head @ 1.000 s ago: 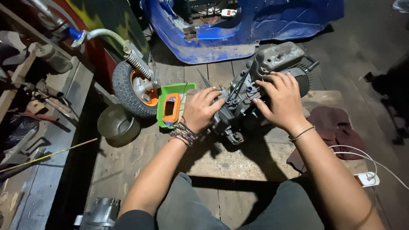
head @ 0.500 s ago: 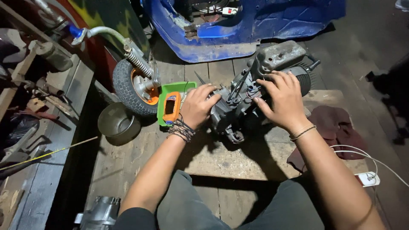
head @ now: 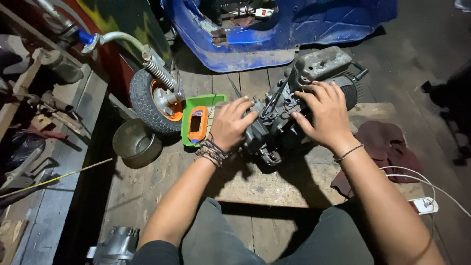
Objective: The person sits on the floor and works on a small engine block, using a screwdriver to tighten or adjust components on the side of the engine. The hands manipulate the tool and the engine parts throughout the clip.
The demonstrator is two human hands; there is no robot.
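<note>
Dim workshop, light falling mostly on the middle of a worn plank floor (head: 147, 196) while the edges sink into shadow. A raised wooden board (head: 274, 186) lies across the planks at centre. Far side, a scuffed blue scooter body (head: 274, 44) fills the top of the view. Far left, a small wheel (head: 154, 100) with an orange hub, and a grey metal bowl (head: 136, 143) just beside it. Left edge, a cluttered shelf (head: 54, 127) of tools. Right, a dark red rag (head: 387, 147) and a white cable (head: 417, 176) running to a plug.
</note>
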